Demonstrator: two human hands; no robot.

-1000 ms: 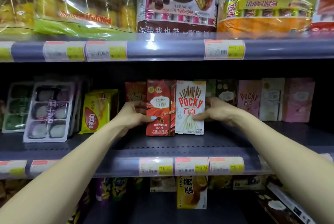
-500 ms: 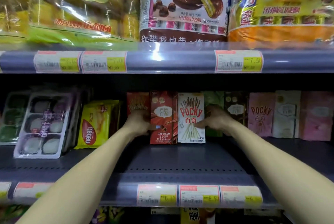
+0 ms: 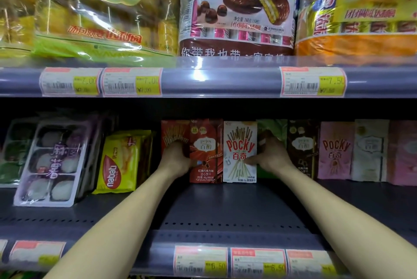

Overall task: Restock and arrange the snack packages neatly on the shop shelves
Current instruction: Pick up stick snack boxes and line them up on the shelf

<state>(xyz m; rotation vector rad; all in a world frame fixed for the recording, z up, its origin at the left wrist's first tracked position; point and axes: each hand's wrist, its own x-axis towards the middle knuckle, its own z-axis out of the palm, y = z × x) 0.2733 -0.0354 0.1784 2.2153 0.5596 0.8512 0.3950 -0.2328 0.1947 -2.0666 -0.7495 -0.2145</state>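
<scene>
Mid frame, 2 boxes stood side by side on the lower shelf (image 3: 225, 208): a red box (image 3: 204, 151) & a white Pocky box (image 3: 239, 151). Left hand (image 3: 178, 161) held the red one's left edge, right hand (image 3: 272, 159) gripped the white one's right edge. Big snack bags (image 3: 237, 8) sat up top.

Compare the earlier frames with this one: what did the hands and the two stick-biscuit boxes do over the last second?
Both boxes went back from mid-shelf toward the rear row, pushed together. The left hand holds the dark red box at its left edge; the right hand holds the white Pocky box at its right edge, the same grips as before. The boxes stayed upright, side by side; neighbouring packages kept their places.
</scene>
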